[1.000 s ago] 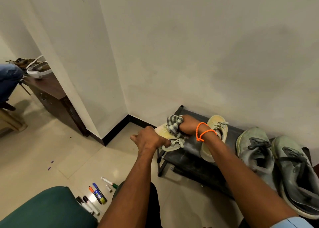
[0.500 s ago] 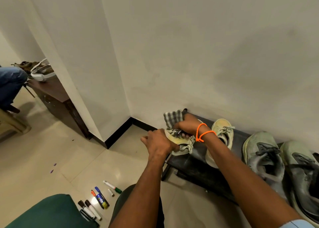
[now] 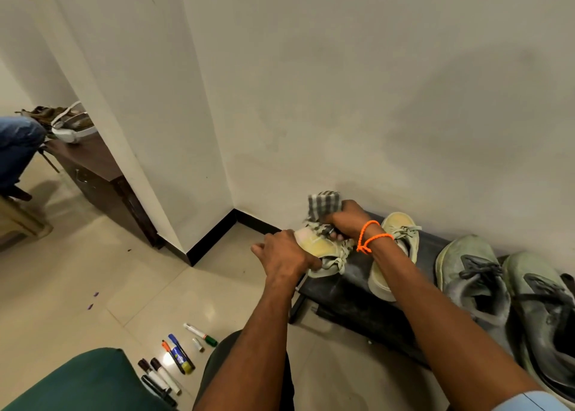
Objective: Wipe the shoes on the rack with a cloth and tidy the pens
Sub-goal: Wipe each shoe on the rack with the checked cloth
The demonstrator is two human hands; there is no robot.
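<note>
Cloth (image 3: 323, 204) bunched under right fingers (image 3: 337, 222), atop yellow shoe (image 3: 317, 247).

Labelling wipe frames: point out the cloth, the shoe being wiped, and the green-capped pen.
cloth (image 3: 323, 204), head view, on the checked fold sticking up above the right hand.
shoe (image 3: 317, 246), head view, on the yellow side panel between both hands.
green-capped pen (image 3: 200, 334), head view, on the white barrel, on the floor.

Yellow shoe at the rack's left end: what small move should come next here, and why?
Probably draw the cloth along the top of the yellow shoe. The left hand grips that shoe, the right hand grips the cloth against it, so the wipe looks unfinished. The other yellow shoe, grey shoes and pens can wait.
</note>
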